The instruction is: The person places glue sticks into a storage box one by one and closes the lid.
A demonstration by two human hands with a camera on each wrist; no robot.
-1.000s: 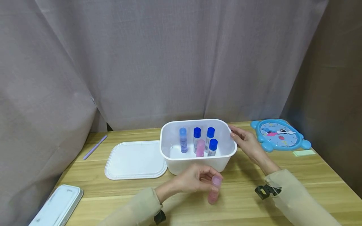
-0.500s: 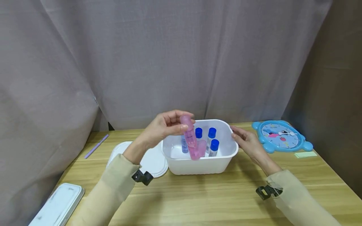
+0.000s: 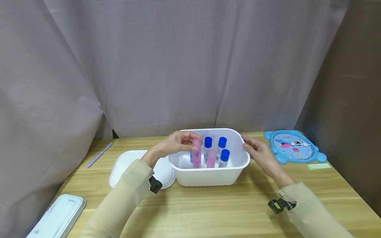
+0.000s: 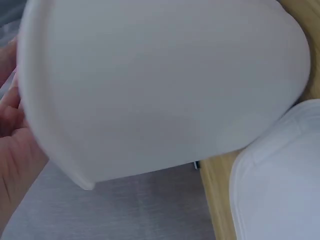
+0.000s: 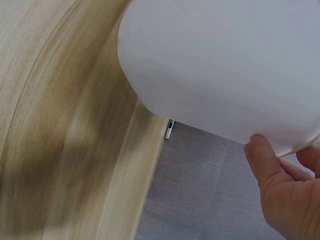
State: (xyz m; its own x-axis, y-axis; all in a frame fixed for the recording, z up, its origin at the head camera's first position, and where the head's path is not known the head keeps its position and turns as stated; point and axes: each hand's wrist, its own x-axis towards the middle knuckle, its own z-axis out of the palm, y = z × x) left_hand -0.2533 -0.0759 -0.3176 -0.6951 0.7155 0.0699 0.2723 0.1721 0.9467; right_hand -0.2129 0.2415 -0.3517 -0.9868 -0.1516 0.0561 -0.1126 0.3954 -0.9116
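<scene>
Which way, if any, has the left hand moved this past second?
Yes, forward and leftward: in the head view, the left hand went from in front of the bin to over its left end.

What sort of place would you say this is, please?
Probably a small curtained-off workspace, perhaps set up for recording: grey cloth hangs behind a wooden table, and the person wears black wrist fittings.
</scene>
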